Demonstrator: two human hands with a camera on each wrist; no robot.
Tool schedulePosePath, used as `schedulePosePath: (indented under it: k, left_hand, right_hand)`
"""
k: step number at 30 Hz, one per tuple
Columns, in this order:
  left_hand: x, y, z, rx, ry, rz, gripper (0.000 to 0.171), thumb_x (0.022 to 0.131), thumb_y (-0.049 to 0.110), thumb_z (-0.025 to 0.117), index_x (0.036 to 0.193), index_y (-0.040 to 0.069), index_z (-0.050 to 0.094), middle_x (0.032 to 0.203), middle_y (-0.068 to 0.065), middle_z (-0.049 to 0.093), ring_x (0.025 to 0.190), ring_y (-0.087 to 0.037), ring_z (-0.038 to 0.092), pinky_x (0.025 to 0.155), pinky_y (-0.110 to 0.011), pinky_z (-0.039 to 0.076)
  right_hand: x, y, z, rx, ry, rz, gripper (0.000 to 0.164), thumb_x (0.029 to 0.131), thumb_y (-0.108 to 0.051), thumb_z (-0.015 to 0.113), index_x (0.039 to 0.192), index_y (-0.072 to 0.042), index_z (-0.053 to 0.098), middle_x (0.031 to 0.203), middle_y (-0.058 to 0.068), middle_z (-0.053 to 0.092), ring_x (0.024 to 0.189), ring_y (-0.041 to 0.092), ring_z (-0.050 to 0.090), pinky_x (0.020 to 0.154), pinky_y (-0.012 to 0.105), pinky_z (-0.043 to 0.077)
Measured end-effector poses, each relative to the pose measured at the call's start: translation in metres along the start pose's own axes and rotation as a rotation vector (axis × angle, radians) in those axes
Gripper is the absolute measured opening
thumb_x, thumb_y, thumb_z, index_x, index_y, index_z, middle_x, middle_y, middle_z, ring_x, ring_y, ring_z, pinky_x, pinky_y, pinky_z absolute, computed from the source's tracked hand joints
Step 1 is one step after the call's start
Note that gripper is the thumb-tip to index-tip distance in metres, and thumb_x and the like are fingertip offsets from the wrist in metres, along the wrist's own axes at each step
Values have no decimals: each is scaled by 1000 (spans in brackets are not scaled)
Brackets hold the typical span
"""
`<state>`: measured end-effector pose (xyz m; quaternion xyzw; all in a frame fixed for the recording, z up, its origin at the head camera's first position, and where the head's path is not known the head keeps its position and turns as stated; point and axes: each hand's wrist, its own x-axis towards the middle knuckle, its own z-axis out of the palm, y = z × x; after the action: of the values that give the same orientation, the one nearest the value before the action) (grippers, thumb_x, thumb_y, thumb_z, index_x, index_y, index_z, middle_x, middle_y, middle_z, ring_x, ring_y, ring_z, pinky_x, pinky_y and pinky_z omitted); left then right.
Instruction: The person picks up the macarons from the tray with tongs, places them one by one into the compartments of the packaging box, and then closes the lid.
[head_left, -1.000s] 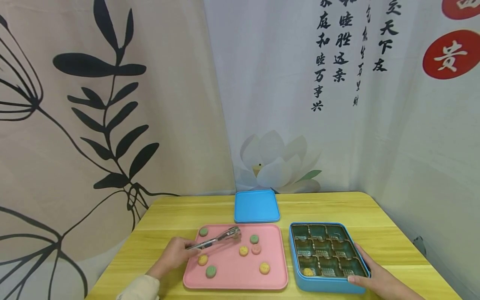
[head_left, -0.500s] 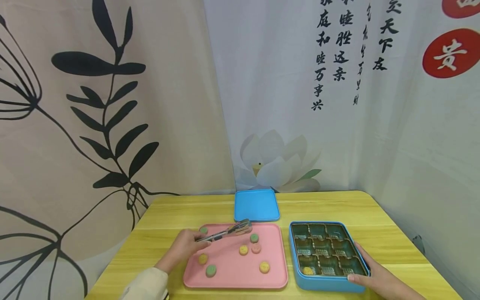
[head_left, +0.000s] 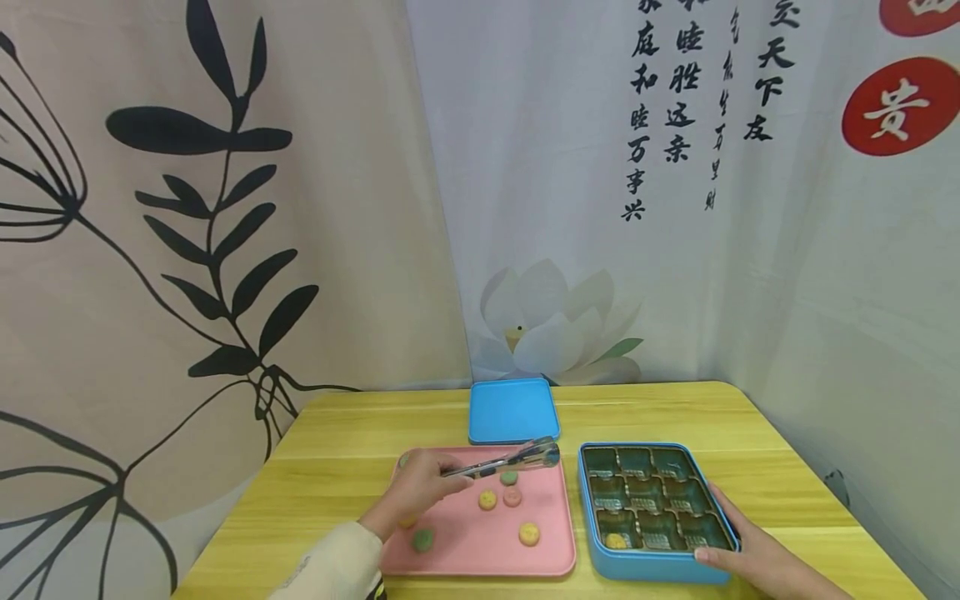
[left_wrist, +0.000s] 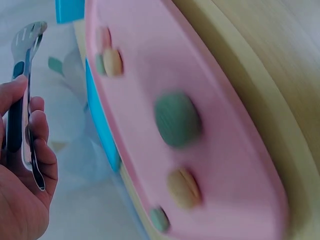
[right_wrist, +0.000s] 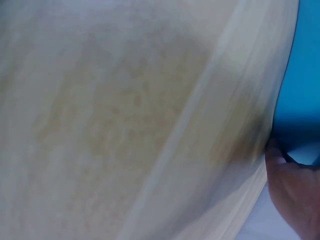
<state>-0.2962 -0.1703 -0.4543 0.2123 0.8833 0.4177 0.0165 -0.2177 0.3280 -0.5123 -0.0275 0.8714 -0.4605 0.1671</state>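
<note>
My left hand [head_left: 423, 482] grips metal food tongs [head_left: 510, 460] by the handle, above the pink tray [head_left: 465, 562]. The tongs' head points right, over the tray's far right corner; I cannot tell whether it pinches anything. Several macarons lie on the tray: green [head_left: 423, 540], yellow [head_left: 528, 534] and pink [head_left: 512, 497] among them. The left hand and sleeve partly hide those at the left. My right hand [head_left: 750, 550] holds the near right corner of a blue box [head_left: 660, 569], thumb at its front rim. A yellow macaron [head_left: 616, 542] sits in the box's near left compartment.
A blue lid [head_left: 513, 411] lies behind the tray on the wooden table [head_left: 337, 425]. The box stands to the tray's right, with a dark divided insert [head_left: 643, 495] of several compartments. A printed curtain [head_left: 360, 208] hangs behind the table.
My left hand has carried the tongs up from low over the tray's left side and across to the right. The right hand and the blue box have stayed in place.
</note>
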Motion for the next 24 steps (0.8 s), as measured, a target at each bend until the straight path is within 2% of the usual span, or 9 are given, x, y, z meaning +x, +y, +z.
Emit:
schedulePosePath:
  k: [4, 10, 15, 18, 24]
  left_hand:
    - [7, 15, 18, -20, -19, 34, 6, 87, 20, 76, 83, 16, 77, 58, 9, 50, 51, -6, 37, 46, -21, 28]
    - [17, 37, 48, -62, -51, 46, 4, 83, 17, 80, 82, 13, 79, 60, 10, 61, 49, -4, 39, 44, -20, 28]
    - [20, 54, 70, -28, -59, 116, 4, 80, 14, 82, 78, 12, 78, 63, 15, 64, 52, -1, 42, 46, -19, 33]
    - [21, 62, 80, -34, -68, 116, 5, 79, 13, 83, 77, 13, 78, 64, 16, 65, 54, -1, 46, 48, -19, 37]
    - [22, 70, 93, -9, -98, 106, 6, 78, 16, 85, 78, 14, 79, 64, 17, 65, 56, 1, 48, 52, -20, 42]
  right_hand:
    - [0, -1, 0, -21, 10, -1, 101, 97, -37, 63, 156, -4, -12, 152, 42, -5, 130, 66, 26, 90, 71, 36]
    - [0, 0, -1, -24, 11, 3, 102, 97, -38, 63, 156, -4, -12, 152, 42, -4, 130, 66, 26, 91, 71, 36]
    - [1, 1, -1, -30, 7, 7, 102, 97, -39, 63, 156, -4, -12, 152, 42, -6, 131, 66, 20, 91, 72, 34]
    - [1, 1, -1, -33, 1, 3, 101, 97, -38, 63, 156, -3, -12, 152, 42, -7, 132, 67, 15, 91, 73, 33]
    - [1, 1, 0, -40, 9, -10, 100, 98, -38, 63, 156, -2, -11, 152, 42, -4, 132, 65, 20, 92, 73, 33]
